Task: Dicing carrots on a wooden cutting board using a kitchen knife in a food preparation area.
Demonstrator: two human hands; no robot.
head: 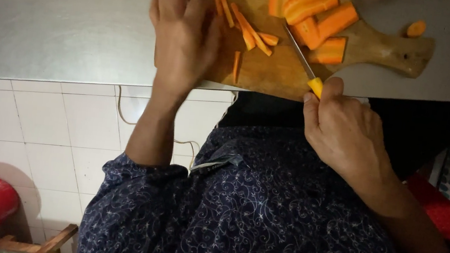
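Your right hand [343, 131] is clenched around the yellow handle of a knife [305, 63], whose thin blade runs up toward 11 o'clock, its tip lying near the thick carrot chunks [319, 18]; the grip sits low on the handle, likely for control. Your left hand [185, 31] rests on the wooden cutting board [276, 73] with fingers curled down over the slim carrot sticks [250, 30], seemingly to keep them steady; whether it actually pinches one you cannot tell. The sticks fan out at 3 o'clock from that hand. One stray carrot piece [415, 28] lies off the board on the grey counter [52, 10], at 1 o'clock from the board's handle.
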